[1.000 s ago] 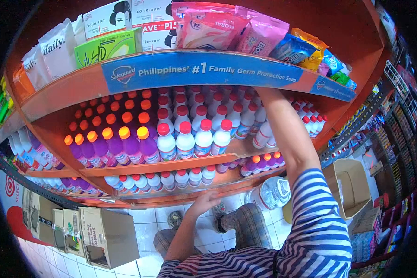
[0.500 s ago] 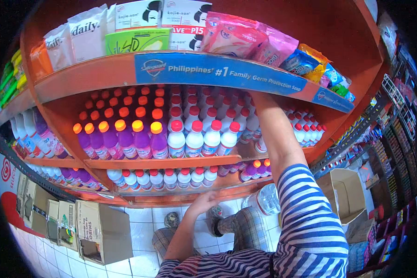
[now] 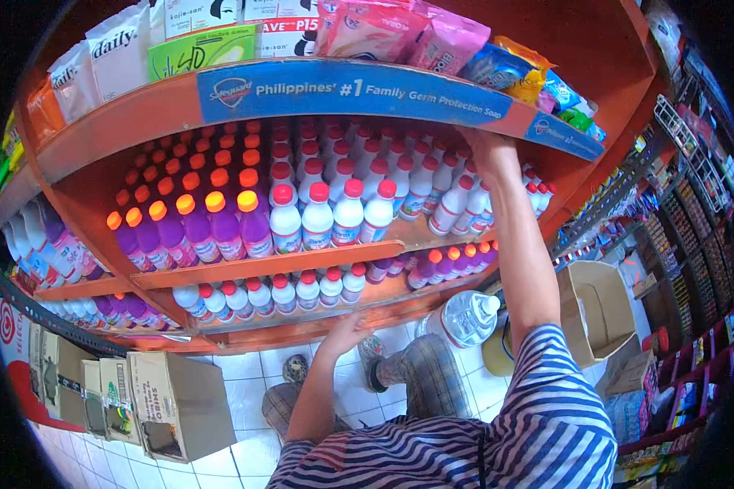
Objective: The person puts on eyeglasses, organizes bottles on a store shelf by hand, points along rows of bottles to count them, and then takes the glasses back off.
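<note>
My right hand point(image 3: 491, 151) reaches into the middle shelf under the blue Safeguard strip point(image 3: 351, 90); its fingers are hidden among the bottles. White bottles with red caps point(image 3: 318, 213) stand in rows on that shelf, and several more lean near my right wrist. Left of them are purple bottles with orange caps point(image 3: 194, 228). My left hand point(image 3: 349, 332) hangs low before the bottom shelf, its fingers slightly spread and nothing in them. Small white bottles point(image 3: 284, 293) line the lower shelf behind it.
Soap packs point(image 3: 367, 33) fill the top shelf. Cardboard boxes point(image 3: 179, 403) stand on the tiled floor at left. At right are a large clear water bottle point(image 3: 463, 318), an open carton point(image 3: 599, 314) and a wire rack point(image 3: 693, 155).
The view has shifted, showing more of the middle shelf. My right hand has drawn partly out from under the strip, so its back now shows. My left hand stays low and free.
</note>
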The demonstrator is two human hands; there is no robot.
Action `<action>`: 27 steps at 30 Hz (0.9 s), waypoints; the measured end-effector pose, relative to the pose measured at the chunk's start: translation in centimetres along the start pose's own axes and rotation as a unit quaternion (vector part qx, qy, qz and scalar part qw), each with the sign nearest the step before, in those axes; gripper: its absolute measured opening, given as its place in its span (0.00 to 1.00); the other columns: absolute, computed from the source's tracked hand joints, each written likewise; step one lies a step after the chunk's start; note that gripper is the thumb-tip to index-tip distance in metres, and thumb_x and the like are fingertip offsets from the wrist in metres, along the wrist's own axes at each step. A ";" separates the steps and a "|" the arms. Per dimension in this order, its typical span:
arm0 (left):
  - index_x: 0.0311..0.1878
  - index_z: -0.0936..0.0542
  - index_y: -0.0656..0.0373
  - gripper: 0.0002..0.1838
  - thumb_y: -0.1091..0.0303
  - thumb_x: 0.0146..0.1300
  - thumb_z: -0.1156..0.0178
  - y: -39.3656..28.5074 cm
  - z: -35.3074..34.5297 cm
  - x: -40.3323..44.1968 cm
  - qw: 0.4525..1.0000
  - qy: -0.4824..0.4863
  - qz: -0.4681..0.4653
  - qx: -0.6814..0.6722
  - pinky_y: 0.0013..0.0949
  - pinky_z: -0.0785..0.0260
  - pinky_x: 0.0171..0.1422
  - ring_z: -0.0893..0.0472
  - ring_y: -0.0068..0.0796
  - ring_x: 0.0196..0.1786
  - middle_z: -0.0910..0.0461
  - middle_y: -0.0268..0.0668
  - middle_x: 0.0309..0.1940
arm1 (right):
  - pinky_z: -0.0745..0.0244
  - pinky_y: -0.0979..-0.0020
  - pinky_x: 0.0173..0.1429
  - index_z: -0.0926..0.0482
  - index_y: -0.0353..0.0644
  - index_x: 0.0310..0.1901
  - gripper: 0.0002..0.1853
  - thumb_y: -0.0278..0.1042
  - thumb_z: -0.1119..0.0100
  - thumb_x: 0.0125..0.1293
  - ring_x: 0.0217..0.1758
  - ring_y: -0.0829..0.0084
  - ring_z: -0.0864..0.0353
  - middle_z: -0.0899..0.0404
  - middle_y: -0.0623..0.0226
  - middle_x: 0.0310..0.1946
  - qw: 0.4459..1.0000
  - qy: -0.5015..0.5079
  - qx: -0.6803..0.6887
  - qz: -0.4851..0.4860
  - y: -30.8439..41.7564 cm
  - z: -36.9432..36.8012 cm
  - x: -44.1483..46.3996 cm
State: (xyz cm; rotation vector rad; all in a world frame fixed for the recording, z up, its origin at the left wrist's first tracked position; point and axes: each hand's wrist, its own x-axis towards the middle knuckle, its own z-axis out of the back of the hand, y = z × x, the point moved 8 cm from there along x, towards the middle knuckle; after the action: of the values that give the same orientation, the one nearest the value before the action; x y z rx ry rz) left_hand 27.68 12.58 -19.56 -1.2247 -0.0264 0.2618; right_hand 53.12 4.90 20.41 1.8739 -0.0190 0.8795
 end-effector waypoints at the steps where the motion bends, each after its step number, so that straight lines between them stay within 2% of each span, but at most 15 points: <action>1: 0.58 0.29 0.64 0.32 0.51 0.57 0.37 -0.1 0.0 -0.1 1.000 0.001 -0.002 0.010 0.36 0.30 0.54 0.21 0.37 0.49 0.21 0.46 0.45 | 0.29 0.66 0.52 0.32 0.35 0.56 0.19 0.29 0.47 0.65 0.46 0.65 0.25 0.27 0.61 0.49 0.999 0.010 0.051 -0.006 1.6 -0.1 -1.9; 4: 0.58 0.29 0.64 0.32 0.52 0.57 0.37 0.7 -0.5 0.2 1.000 0.011 0.001 0.014 0.37 0.30 0.54 0.22 0.38 0.51 0.21 0.47 0.46 | 0.28 0.72 0.49 0.31 0.35 0.55 0.17 0.30 0.47 0.66 0.43 0.71 0.23 0.26 0.60 0.45 0.998 -0.008 -0.004 -0.057 3.6 2.2 -6.3; 7: 0.58 0.30 0.64 0.32 0.52 0.57 0.37 0.5 -0.7 0.0 1.000 0.021 0.013 0.002 0.38 0.30 0.55 0.22 0.40 0.51 0.22 0.49 0.48 | 0.28 0.73 0.48 0.31 0.33 0.55 0.17 0.29 0.47 0.66 0.39 0.74 0.22 0.25 0.61 0.42 0.988 0.010 -0.142 -0.053 5.1 2.8 -8.8; 8: 0.58 0.30 0.64 0.32 0.52 0.57 0.37 0.5 -0.8 0.0 1.000 0.024 0.016 0.006 0.38 0.30 0.55 0.22 0.40 0.51 0.22 0.49 0.48 | 0.29 0.74 0.47 0.30 0.34 0.54 0.17 0.29 0.47 0.65 0.36 0.76 0.22 0.24 0.63 0.39 0.976 0.052 -0.209 -0.032 5.8 1.8 -9.5; 11: 0.58 0.30 0.64 0.32 0.52 0.57 0.37 0.8 -1.2 0.0 0.999 0.029 0.023 0.009 0.38 0.30 0.55 0.22 0.40 0.51 0.23 0.49 0.48 | 0.27 0.73 0.45 0.30 0.34 0.52 0.15 0.29 0.47 0.65 0.36 0.77 0.22 0.24 0.64 0.36 0.950 0.156 -0.267 -0.033 4.7 -1.4 -10.8; 15: 0.57 0.29 0.61 0.32 0.50 0.54 0.37 2.3 -1.6 0.7 0.999 0.017 0.026 -0.013 0.39 0.31 0.56 0.22 0.41 0.51 0.22 0.48 0.48 | 0.27 0.69 0.45 0.28 0.34 0.51 0.17 0.31 0.43 0.62 0.41 0.67 0.21 0.23 0.56 0.39 0.888 0.206 -0.410 0.027 3.0 -4.6 -11.4; 19: 0.57 0.28 0.60 0.32 0.50 0.53 0.37 2.4 -1.3 0.5 0.999 0.021 0.031 -0.017 0.39 0.32 0.57 0.23 0.41 0.53 0.23 0.48 0.49 | 0.27 0.65 0.47 0.28 0.34 0.51 0.17 0.32 0.43 0.61 0.44 0.59 0.22 0.24 0.51 0.43 0.861 0.250 -0.442 0.037 1.2 -6.3 -11.3; 22: 0.58 0.30 0.65 0.31 0.53 0.57 0.37 2.0 -1.4 0.7 0.999 0.028 0.008 -0.016 0.36 0.29 0.53 0.21 0.38 0.50 0.22 0.48 0.47 | 0.28 0.61 0.49 0.28 0.34 0.52 0.19 0.33 0.43 0.61 0.45 0.54 0.23 0.24 0.48 0.44 0.845 0.282 -0.454 0.029 0.1 -7.1 -10.8; 25: 0.58 0.30 0.65 0.32 0.53 0.57 0.37 1.3 -1.2 0.5 1.000 0.022 0.004 0.008 0.36 0.29 0.53 0.21 0.38 0.50 0.22 0.48 0.47 | 0.28 0.61 0.50 0.28 0.35 0.54 0.21 0.35 0.42 0.61 0.46 0.52 0.23 0.24 0.47 0.45 0.824 0.312 -0.472 0.026 0.2 -8.0 -10.8; 27: 0.58 0.30 0.65 0.32 0.52 0.57 0.37 1.3 -1.1 0.4 1.000 0.022 0.011 0.015 0.36 0.29 0.53 0.21 0.38 0.50 0.22 0.49 0.48 | 0.29 0.60 0.50 0.28 0.35 0.54 0.22 0.37 0.42 0.61 0.46 0.50 0.23 0.25 0.46 0.46 0.828 0.299 -0.468 0.077 1.4 -8.3 -10.5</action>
State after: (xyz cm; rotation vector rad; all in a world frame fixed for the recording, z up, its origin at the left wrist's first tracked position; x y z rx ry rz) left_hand 27.96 12.01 -21.23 -1.2004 0.0289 0.2541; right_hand 40.21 7.08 17.20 0.6432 -0.1851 1.2426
